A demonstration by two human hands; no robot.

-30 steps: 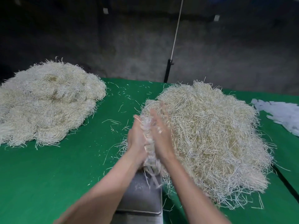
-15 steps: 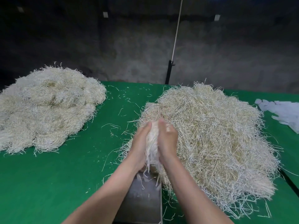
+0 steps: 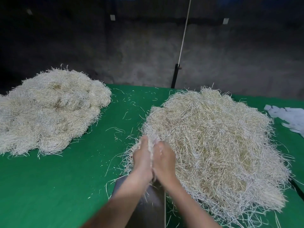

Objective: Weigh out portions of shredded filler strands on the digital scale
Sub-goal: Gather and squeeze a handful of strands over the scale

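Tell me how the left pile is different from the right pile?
The left pile looks paler and lies in smooth clumps; the right pile looks yellower and spikier. Nobody touches the left pile; the left hand and right hand press strands at the right pile's edge. Both sit on the green table.

Bare green table [image 3: 102,145] between left heap [image 3: 49,112] and right heap [image 3: 213,145], scale [image 3: 153,208] seemingly crowded by right heap
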